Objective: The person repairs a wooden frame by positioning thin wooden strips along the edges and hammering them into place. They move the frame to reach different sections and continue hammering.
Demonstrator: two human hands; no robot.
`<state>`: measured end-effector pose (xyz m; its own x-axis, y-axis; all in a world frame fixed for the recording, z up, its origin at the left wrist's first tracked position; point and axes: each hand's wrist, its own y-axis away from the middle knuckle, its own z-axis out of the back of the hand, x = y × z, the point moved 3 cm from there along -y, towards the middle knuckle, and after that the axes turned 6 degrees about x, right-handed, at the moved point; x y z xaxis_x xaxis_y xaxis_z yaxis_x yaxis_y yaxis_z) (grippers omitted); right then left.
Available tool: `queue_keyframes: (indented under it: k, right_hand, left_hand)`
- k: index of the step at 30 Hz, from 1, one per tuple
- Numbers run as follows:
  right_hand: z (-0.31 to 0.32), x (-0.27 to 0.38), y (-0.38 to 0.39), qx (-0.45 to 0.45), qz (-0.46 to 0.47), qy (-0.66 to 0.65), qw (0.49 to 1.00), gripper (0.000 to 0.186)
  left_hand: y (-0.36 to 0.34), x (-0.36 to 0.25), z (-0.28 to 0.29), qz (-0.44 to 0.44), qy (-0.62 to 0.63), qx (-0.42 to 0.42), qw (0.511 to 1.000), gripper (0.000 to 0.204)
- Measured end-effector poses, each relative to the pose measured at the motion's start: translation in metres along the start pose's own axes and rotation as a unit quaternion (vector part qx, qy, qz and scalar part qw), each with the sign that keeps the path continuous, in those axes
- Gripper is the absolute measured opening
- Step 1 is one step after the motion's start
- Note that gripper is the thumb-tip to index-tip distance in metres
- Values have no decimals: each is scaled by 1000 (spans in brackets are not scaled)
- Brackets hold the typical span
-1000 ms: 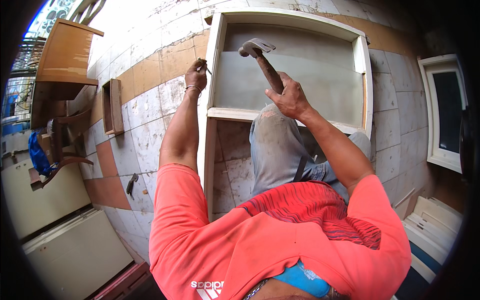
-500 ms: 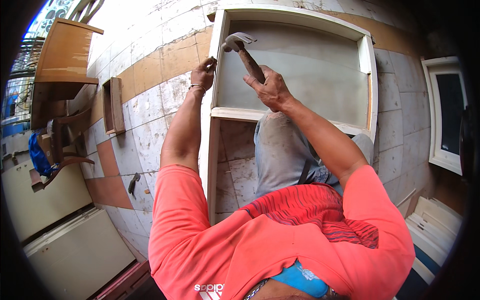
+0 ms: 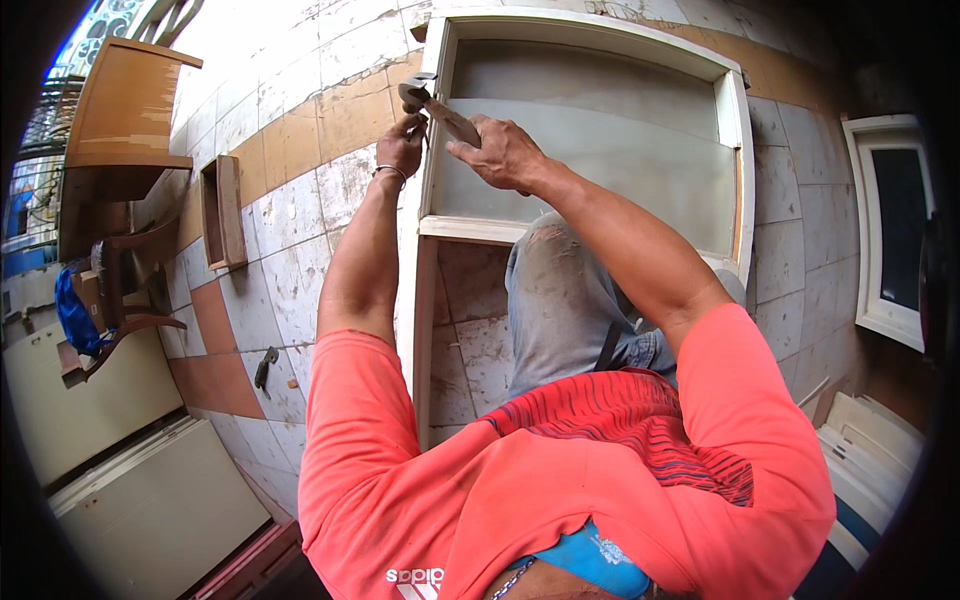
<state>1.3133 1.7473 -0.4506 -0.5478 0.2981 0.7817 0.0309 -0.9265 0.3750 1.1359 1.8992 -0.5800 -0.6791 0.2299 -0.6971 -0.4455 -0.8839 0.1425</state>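
Over the tiled floor (image 3: 290, 215), the hammer (image 3: 453, 121), clenched in the right hand (image 3: 503, 155), has its head close by the left hand (image 3: 401, 152), which pinches a small item (image 3: 426, 126), hard to identify, at the left side of the white frame (image 3: 480, 228), so a mis-aimed swing could bruise that hand.

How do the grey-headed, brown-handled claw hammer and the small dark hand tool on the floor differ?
The claw hammer is gripped in the right hand; the dark hand tool lies on the tiles. The claw hammer pairs grey head with brown handle; the dark hand tool looks dark overall. Both are hand tools.
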Motion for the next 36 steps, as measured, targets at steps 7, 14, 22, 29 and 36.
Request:
queue_keyframes:
  k: [7, 14, 22, 29, 36]
  right_hand:
    - [2, -9, -8, 35, -39, 12, 999, 50]
    - [15, -18, 36, -62, 2, -80, 995, 49]
    - [76, -106, 130, -213, -65, -228, 948, 34]
    - [91, -142, 200, -278, -104, -269, 916, 27]
    - [108, -165, 231, -344, 12, -257, 903, 52]
  left_hand:
    - [-8, 14, -10, -19, 26, -25, 999, 23]
    - [-12, 77, -32, 322, 484, -90, 809, 19]
    - [14, -1, -72, 79, -102, -33, 991, 39]
    - [27, -20, -78, 48, -162, 38, 985, 32]
    - [52, -271, -104, -66, 400, 165, 899, 31]
